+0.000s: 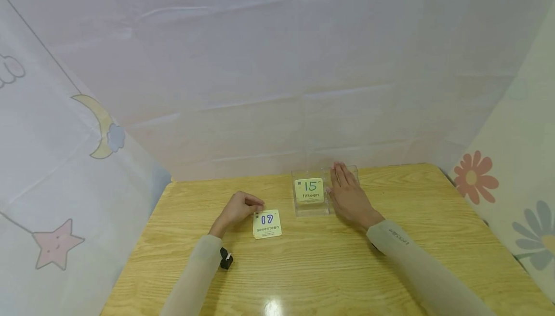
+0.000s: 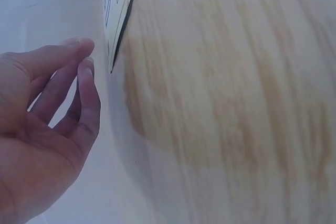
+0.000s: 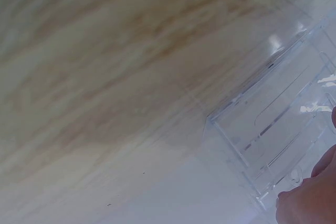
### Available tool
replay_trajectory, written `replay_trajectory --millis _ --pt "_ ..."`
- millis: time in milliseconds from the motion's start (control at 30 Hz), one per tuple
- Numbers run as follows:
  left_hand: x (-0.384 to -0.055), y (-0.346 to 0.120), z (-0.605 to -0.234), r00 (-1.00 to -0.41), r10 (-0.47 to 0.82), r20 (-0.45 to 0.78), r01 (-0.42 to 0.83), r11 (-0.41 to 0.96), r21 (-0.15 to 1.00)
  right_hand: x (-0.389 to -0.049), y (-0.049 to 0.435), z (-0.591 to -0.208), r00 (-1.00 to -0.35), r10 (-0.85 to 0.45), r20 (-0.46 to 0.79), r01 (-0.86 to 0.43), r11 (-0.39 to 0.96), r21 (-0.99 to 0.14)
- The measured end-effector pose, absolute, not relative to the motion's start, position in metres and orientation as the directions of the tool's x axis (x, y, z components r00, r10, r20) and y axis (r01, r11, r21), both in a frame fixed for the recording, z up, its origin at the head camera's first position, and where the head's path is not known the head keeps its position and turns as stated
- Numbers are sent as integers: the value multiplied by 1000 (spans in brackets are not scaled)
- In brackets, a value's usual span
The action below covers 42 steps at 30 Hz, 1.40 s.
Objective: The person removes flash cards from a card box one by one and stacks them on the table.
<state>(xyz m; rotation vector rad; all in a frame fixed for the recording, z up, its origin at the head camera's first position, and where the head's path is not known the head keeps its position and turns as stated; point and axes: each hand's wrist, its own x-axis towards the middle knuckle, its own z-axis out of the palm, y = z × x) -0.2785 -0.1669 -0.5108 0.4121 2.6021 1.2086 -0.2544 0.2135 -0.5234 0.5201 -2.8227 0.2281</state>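
Note:
A stack of cream cards (image 1: 267, 224) lies on the table, its top card marked 17 and "seventeen". Just at its upper left corner is my left hand (image 1: 240, 207). In the left wrist view that hand (image 2: 58, 93) has its thumb and fingers bent softly, tips close together, with nothing between them and a small gap to the cards (image 2: 118, 11). Farther back stands a clear plastic tray (image 1: 312, 211) with compartments, holding a card (image 1: 310, 190) marked 15 and "fifteen" in its left part. My right hand (image 1: 349, 195) rests with straight fingers over the tray's right part.
The wooden table (image 1: 303, 277) ends at a pale fabric wall (image 1: 277, 89) just behind the tray. Printed cloth panels (image 1: 56, 171) flank it on both sides. A small black device (image 1: 226, 259) sits at my left wrist.

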Motion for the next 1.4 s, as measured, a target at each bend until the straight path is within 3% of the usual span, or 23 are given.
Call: replay_trajectory --millis 867,1400 --pt "-275 -146 -489 -909 417 -6 276 612 741 -253 213 -522 -894 -327 307 -372 923 -100" --pt "-268 -120 -474 -864 499 67 451 708 544 -254 212 -520 -916 -321 242 -353 929 -106"
